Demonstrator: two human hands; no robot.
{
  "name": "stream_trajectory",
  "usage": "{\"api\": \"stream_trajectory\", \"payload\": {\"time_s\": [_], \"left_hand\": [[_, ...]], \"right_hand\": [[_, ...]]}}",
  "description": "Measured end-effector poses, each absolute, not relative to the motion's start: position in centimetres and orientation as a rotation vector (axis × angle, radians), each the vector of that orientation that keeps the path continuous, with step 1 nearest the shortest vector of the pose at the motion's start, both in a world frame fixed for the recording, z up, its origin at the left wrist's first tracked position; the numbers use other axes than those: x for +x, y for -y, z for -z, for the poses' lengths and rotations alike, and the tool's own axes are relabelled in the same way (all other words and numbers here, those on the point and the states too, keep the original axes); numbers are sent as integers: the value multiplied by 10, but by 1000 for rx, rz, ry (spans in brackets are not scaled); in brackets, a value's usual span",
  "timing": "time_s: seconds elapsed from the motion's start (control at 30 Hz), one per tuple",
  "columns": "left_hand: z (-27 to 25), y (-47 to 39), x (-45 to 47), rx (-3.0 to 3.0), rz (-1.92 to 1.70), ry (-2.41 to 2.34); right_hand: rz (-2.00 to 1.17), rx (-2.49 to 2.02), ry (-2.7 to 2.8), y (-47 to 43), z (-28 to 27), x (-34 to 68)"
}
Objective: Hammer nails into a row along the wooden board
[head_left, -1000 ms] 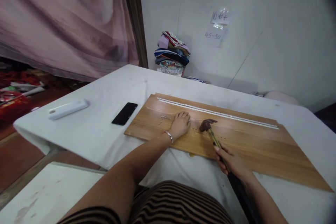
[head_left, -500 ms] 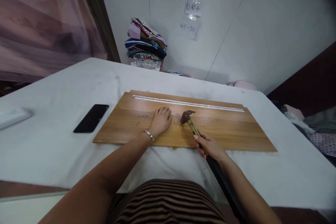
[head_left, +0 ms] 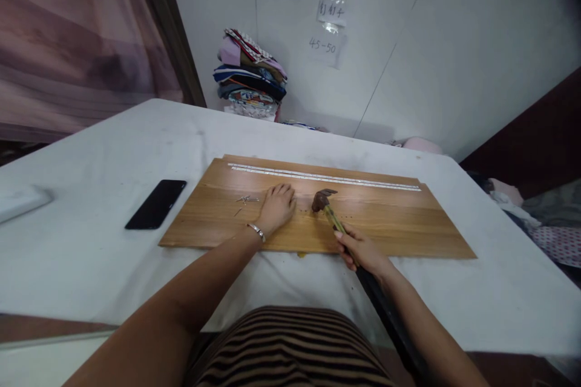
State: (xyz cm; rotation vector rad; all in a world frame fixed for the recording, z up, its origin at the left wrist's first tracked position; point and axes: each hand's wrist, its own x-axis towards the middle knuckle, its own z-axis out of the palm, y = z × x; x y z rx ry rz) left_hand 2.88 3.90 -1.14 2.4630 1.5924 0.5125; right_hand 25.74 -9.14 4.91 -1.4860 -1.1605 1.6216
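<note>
A claw hammer (head_left: pixel 332 215) with a rusty head and a long dark handle is gripped by my right hand (head_left: pixel 361 249), its fingers wrapped around the handle. The hammer head is over the middle of a wooden board (head_left: pixel 399 227); whether it touches the wood I cannot tell. My left hand (head_left: pixel 277 207) lies flat on the board, fingers stretched forward, holding nothing. Left of it is a small pile of nails (head_left: pixel 247 199), with one nail (head_left: pixel 238 212) lying apart. Small dark spots run in a row on the board near the hammer head.
Two white strips (head_left: pixel 327 179) run along the board's far side. A black phone (head_left: pixel 155 204) lies left of the board on the white-covered table (head_left: pixel 91 193). Folded clothes (head_left: pixel 252 72) are stacked at the back by the wall. A white object (head_left: pixel 22 202) sits at the left.
The view shifts very slightly. Both hands, the hammer and the nails keep nearly the same places on the board.
</note>
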Motion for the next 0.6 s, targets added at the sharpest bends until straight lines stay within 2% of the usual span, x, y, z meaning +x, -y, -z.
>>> {"api": "stream_trajectory", "payload": {"time_s": [0.3,0.6], "left_hand": [[34,-47,32,2482,-623,-1551],[-11,-21,10,2296,-692,-1535]], "right_hand": [[-1593,-1504,1171,95,-27,268],[-1635,-1554,1234,93,-42,262]]}}
